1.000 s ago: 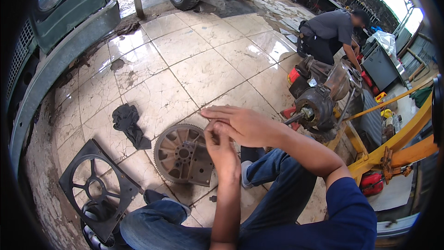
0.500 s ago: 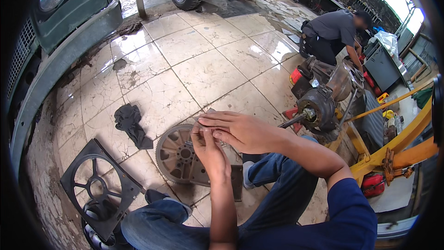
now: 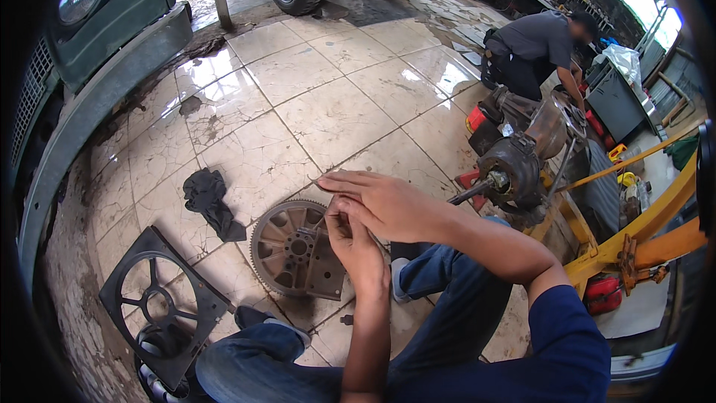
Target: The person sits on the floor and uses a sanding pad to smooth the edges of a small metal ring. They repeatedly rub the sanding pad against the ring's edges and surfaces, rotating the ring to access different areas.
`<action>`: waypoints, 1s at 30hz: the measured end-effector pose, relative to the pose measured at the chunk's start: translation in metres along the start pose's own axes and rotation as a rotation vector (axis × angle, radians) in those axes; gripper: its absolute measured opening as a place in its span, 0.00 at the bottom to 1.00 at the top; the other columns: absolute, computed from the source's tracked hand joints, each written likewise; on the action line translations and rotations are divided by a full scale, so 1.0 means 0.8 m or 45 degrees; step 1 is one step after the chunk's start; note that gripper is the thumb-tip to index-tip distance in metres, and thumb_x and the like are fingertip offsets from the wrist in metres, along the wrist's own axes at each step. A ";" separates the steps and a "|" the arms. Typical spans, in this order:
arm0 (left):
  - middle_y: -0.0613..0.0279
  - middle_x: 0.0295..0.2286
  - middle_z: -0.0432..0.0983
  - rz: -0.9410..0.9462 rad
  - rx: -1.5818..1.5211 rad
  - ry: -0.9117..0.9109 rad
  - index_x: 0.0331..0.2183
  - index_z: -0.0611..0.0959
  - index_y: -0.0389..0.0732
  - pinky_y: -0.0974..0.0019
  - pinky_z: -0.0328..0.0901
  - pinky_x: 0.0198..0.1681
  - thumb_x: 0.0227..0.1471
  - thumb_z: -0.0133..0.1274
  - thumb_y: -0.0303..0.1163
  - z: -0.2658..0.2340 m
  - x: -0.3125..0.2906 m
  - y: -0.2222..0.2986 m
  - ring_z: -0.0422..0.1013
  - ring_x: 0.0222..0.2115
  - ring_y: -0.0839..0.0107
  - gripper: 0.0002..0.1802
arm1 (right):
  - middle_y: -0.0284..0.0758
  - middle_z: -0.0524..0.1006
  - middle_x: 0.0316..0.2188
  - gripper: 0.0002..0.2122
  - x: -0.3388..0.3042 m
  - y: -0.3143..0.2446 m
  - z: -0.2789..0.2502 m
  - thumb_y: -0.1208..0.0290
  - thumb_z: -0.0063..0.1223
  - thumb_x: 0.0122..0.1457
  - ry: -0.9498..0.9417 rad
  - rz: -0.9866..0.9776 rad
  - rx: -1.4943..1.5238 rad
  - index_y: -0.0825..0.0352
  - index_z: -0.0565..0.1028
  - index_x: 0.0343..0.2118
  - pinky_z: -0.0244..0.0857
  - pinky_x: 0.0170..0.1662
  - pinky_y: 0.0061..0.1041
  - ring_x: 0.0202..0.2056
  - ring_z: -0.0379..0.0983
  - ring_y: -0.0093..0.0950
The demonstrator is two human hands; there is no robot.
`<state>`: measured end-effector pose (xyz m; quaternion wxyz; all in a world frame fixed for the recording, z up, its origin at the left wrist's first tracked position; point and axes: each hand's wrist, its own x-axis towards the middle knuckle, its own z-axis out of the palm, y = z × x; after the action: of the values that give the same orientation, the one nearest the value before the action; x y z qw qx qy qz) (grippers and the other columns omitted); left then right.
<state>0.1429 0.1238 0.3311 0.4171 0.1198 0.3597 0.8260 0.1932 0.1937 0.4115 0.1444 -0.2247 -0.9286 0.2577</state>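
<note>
My hands meet above the right side of a toothed flywheel (image 3: 277,245) lying on the tiles. My left hand (image 3: 354,246) has its fingers drawn together, their tips under my right palm; what they hold, if anything, is hidden. Over them lies my right hand (image 3: 388,205), fingers stretched out side by side and pointing left. Its thumb reaches down to the left fingertips. A flat metal plate with holes (image 3: 326,272) rests against the flywheel's right part. Close by my left forearm, a small dark bolt-like piece (image 3: 347,319) is on the floor.
At left lie a black cloth (image 3: 211,201) and a black fan shroud (image 3: 127,283). A greasy axle assembly (image 3: 514,172) and yellow hoist frame (image 3: 597,254) stand right. Beyond, a person (image 3: 533,48) crouches. A green vehicle (image 3: 112,22) borders the left.
My left hand has shifted right and slightly down, uncovering more of the flywheel and plate. The small dark piece beside my forearm has come into sight. My right hand stays stretched out.
</note>
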 end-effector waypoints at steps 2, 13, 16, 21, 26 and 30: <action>0.54 0.49 0.69 0.038 -0.036 0.006 0.53 0.67 0.34 0.67 0.64 0.53 0.66 0.41 0.34 -0.007 0.008 0.004 0.68 0.50 0.69 0.18 | 0.39 0.68 0.58 0.20 -0.006 -0.005 0.006 0.63 0.38 0.67 0.056 -0.100 -0.046 0.69 0.68 0.57 0.55 0.63 0.32 0.60 0.61 0.36; 0.56 0.50 0.67 0.104 -0.096 0.059 0.51 0.66 0.37 0.67 0.62 0.53 0.66 0.43 0.36 -0.010 0.006 0.000 0.66 0.50 0.70 0.17 | 0.39 0.66 0.60 0.21 -0.004 -0.006 0.024 0.64 0.38 0.67 0.013 -0.134 -0.171 0.69 0.65 0.59 0.53 0.64 0.32 0.61 0.60 0.35; 0.54 0.49 0.67 0.176 0.010 0.090 0.51 0.65 0.36 0.66 0.61 0.53 0.64 0.45 0.33 -0.009 0.007 -0.005 0.65 0.50 0.70 0.17 | 0.40 0.66 0.59 0.21 -0.003 0.001 0.024 0.65 0.38 0.67 0.016 -0.093 -0.085 0.70 0.65 0.59 0.55 0.63 0.32 0.61 0.61 0.36; 0.57 0.43 0.69 0.279 0.253 0.158 0.51 0.66 0.35 0.69 0.64 0.48 0.62 0.48 0.31 -0.012 0.008 -0.008 0.67 0.44 0.72 0.19 | 0.42 0.68 0.58 0.20 -0.002 -0.007 0.011 0.67 0.38 0.67 0.014 0.054 0.132 0.70 0.65 0.58 0.57 0.61 0.32 0.59 0.63 0.38; 0.62 0.35 0.68 0.300 0.372 0.191 0.52 0.68 0.33 0.73 0.62 0.40 0.60 0.50 0.29 0.004 -0.001 0.001 0.65 0.35 0.77 0.21 | 0.43 0.72 0.53 0.19 -0.003 0.007 0.014 0.64 0.37 0.67 0.125 0.032 0.141 0.71 0.68 0.55 0.62 0.56 0.32 0.53 0.69 0.40; 0.57 0.43 0.71 0.405 0.515 0.070 0.52 0.70 0.35 0.69 0.65 0.47 0.62 0.48 0.29 -0.004 -0.003 -0.007 0.69 0.43 0.73 0.18 | 0.44 0.70 0.55 0.19 -0.002 -0.009 -0.002 0.69 0.37 0.67 -0.040 0.254 0.350 0.69 0.66 0.58 0.60 0.58 0.32 0.55 0.67 0.40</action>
<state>0.1464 0.1225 0.3254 0.2395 0.2333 0.5056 0.7953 0.1926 0.1883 0.4168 0.1329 -0.2897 -0.8599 0.3987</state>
